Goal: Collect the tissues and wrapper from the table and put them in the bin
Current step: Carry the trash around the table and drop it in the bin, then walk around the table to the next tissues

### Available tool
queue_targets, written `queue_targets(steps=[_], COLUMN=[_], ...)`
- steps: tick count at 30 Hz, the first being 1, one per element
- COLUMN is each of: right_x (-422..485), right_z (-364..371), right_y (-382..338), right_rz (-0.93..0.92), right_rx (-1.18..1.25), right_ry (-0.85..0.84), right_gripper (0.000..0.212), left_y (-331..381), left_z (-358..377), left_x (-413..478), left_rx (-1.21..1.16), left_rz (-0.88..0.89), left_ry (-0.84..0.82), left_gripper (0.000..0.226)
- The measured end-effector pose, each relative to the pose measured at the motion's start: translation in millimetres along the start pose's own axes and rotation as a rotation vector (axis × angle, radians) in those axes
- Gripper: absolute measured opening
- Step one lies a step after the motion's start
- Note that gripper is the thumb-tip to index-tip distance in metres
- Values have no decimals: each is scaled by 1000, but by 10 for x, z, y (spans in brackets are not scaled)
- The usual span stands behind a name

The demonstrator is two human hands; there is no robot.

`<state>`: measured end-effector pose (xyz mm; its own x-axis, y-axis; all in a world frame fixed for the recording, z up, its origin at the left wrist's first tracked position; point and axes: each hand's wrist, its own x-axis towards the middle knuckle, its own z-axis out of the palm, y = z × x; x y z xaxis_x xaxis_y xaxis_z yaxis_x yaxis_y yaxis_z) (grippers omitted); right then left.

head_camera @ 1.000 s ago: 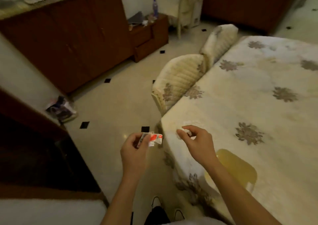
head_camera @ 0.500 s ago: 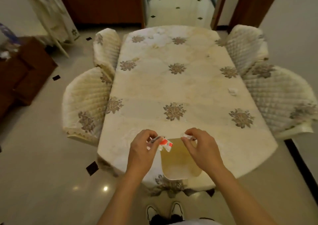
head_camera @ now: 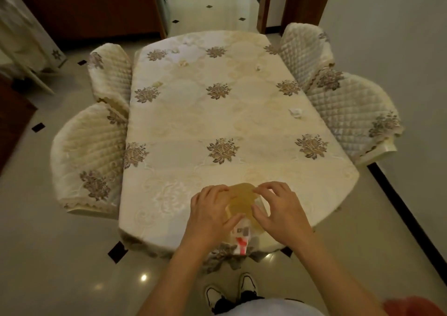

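White-and-red wrapper (head_camera: 240, 239) hangs from the left hand (head_camera: 210, 215), pinched between thumb and fingers at the near edge of the table (head_camera: 169, 127). The right hand (head_camera: 278, 209) is curled just beside it; whether it grips a tissue I cannot tell, since its palm faces down. Both hands hover over a yellowish stain (head_camera: 243, 198) on the tablecloth. A crumpled tissue (head_camera: 296, 112) lies near the right edge, a smaller one (head_camera: 258, 68) farther back, and other pale scraps at the far end are too small to name. No bin is in view. With both hands occupied, reaching across for more could loosen the light pinch and drop the wrapper to the floor.
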<state>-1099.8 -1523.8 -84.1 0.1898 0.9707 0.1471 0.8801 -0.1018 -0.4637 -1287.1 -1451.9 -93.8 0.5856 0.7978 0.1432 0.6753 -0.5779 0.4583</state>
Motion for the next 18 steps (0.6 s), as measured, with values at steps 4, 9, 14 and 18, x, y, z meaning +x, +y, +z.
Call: queue_targets(steps=[4, 9, 14, 18], right_x=[-13, -11, -94, -268], right_z=[-11, -44, -160, -309], right_y=[-13, -22, 0, 0], right_rz=[17, 38, 80, 179], right_rx=[10, 4, -49, -114], right_ry=[34, 92, 150, 213], right_gripper=[36, 36, 38, 40], left_y=[-5, -12, 72, 234], left_z=[-52, -141, -221, -199], left_x=[-23, 32, 193, 317], left_rx=[2, 43, 106, 104], left_rz=[1, 6, 88, 183], left_ry=[10, 32, 9, -24], left_gripper=[49, 46, 47, 48])
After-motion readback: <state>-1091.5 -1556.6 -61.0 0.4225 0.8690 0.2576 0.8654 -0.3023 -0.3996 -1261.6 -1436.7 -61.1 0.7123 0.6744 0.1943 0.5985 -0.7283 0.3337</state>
